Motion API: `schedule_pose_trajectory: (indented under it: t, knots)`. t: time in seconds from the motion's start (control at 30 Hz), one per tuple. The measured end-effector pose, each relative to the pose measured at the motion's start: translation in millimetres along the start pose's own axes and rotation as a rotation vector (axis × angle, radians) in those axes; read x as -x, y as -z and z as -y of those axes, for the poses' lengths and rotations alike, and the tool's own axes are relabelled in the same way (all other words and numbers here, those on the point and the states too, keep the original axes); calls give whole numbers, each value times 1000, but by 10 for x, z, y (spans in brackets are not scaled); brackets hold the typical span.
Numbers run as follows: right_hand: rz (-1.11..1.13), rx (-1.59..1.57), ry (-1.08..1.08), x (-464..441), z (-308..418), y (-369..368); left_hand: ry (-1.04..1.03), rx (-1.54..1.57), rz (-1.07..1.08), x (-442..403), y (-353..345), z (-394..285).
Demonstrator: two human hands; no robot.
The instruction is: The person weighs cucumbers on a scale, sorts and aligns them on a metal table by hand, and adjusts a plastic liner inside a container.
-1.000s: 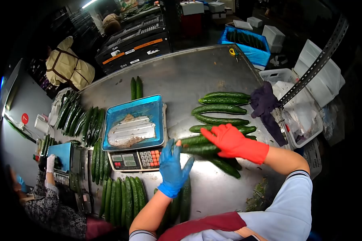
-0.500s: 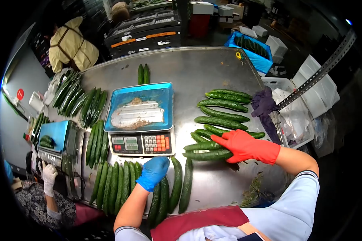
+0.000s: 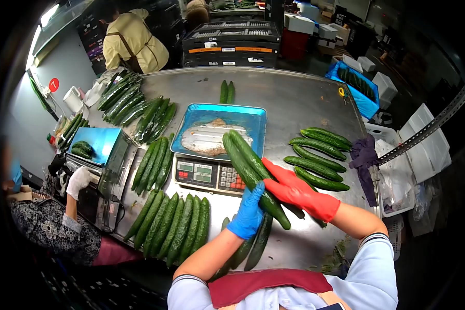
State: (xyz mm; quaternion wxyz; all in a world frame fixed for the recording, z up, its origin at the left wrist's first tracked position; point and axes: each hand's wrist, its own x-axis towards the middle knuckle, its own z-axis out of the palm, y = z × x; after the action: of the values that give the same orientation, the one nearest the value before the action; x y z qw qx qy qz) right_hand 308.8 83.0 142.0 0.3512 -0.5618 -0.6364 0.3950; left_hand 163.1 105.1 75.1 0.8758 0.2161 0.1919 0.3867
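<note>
Two long cucumbers [image 3: 247, 164] are held at a slant between my hands, their upper ends over the front right corner of the scale's blue tray [image 3: 219, 109]. My left hand [image 3: 248, 213], in a blue glove, is closed on them from below left. In a red glove, my right hand [image 3: 294, 190] grips them from the right. The scale's keypad [image 3: 231, 178] is partly behind them. Several cucumbers [image 3: 318, 157] lie to the right of the scale, and more [image 3: 250, 250] lie under and in front of my left hand.
Rows of cucumbers [image 3: 173, 227] lie at the front left, with wrapped ones [image 3: 121, 101] behind. A co-worker's gloved hand [image 3: 79, 182] is near another scale [image 3: 95, 144] at left. A purple cloth [image 3: 364, 160] and white basket [image 3: 398, 201] are at the right edge.
Both hands have come together, and two cucumbers have been lifted from the right side toward the scale. The left hand has moved right and taken hold of them. The view has shifted.
</note>
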Motion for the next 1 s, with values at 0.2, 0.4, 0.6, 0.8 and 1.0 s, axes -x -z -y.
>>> schedule_pose_trajectory:
  t: [0.2,0.4,0.6,0.8,1.0]
  knots:
    - [-25,-434,-31,-711,-12,-82,146,-200,2,-522,325,-856]
    - [-309,426,-56,-1469,-280,-370,-183,-652,-306,-1025,597,-1271]
    - [-357,380,86,-1832,-682,-722,0,-646,-360,-1502,1187,-1362]
    - [-234,100,382,-1611,-753,-693,-1,-1365,-275,-1296,1062,-1627]
    - [-102,-279,122,-1227,-314,-560,-47,-1297,-297,-1352,1368,-1689]
